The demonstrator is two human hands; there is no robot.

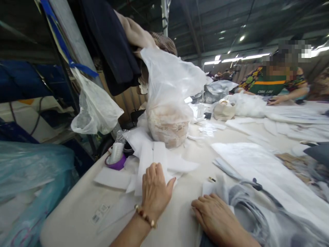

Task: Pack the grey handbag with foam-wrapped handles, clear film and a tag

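Head view: left hand (155, 192) is lying flat, fingers pressed together, on white strips (159, 154) at the tabletop (72, 226) centre. Right hand (216, 216) is resting palm-down, fingers together, on grey-white fabric (259, 219) at near right. Clear bag (168, 103) of beige pieces is sitting just beyond the strips; purple cup (117, 164) is standing left of them.
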